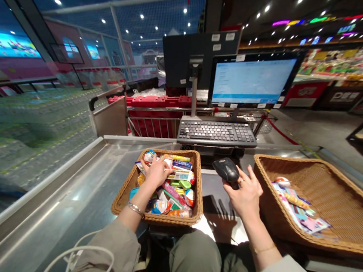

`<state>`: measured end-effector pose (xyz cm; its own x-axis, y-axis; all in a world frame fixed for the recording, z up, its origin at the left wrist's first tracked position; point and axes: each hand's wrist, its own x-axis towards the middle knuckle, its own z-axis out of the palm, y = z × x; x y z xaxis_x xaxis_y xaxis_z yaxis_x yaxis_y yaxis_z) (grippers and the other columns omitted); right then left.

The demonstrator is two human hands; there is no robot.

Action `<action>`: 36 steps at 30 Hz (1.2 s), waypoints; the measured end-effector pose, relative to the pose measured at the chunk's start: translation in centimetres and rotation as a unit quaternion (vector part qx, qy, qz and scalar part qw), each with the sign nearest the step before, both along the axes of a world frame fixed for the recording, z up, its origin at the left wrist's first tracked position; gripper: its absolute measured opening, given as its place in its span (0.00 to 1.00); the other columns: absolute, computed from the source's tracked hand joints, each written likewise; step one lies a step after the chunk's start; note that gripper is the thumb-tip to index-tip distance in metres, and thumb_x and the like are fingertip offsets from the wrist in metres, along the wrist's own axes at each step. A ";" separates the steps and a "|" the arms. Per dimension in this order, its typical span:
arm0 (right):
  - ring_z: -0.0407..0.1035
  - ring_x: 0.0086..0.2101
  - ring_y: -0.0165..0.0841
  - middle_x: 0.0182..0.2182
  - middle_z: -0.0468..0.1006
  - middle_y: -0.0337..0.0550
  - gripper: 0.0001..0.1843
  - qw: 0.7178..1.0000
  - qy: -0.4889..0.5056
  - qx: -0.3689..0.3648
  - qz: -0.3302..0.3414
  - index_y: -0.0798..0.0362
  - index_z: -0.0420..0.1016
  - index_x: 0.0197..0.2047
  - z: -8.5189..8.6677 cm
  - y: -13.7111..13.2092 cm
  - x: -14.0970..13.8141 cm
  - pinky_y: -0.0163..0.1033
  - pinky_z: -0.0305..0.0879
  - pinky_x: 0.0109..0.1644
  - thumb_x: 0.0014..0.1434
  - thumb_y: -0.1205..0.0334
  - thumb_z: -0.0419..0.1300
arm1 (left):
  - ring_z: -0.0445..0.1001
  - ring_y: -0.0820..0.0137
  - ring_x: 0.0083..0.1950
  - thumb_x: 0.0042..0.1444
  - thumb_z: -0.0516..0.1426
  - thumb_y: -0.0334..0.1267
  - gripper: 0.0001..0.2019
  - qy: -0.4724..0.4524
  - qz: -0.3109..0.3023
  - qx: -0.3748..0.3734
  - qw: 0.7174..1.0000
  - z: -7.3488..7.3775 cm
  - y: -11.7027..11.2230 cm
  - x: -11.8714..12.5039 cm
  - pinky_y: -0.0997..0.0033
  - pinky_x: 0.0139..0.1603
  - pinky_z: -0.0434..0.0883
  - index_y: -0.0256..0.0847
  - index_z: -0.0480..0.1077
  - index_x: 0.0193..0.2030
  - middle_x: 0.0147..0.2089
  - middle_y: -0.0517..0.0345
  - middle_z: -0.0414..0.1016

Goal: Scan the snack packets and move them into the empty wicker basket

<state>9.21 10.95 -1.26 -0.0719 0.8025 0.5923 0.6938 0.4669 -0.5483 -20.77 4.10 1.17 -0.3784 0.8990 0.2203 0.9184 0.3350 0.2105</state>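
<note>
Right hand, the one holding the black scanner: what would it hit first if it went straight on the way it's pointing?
Probably the keyboard, with the black scanner in the right hand leading. Depth is unclear, so it might pass above or below.

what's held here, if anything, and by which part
The right hand holds the scanner by its handle. The left hand is among the packets; whether it grips one can't be told.

Monitor (252, 81) illegible, perhaps too blurry at this small size.
</note>
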 end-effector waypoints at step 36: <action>0.53 0.65 0.53 0.54 0.77 0.49 0.17 0.999 0.022 0.023 0.011 0.51 0.79 0.34 0.4 -0.2 1.3 0.62 0.46 0.64 0.54 0.48 0.57 | 0.46 0.42 0.75 0.47 0.68 0.39 0.16 0.143 -0.165 -0.040 0.975 1.0 -0.3 -0.2 0.17 0.62 0.25 0.49 0.77 0.45 0.70 0.53 0.63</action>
<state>10.51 10.78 -0.91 -0.0615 0.7735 0.6308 0.6591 0.5061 -0.5563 -20.94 3.85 2.13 0.0020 0.9799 0.1994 0.9962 0.0153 -0.0852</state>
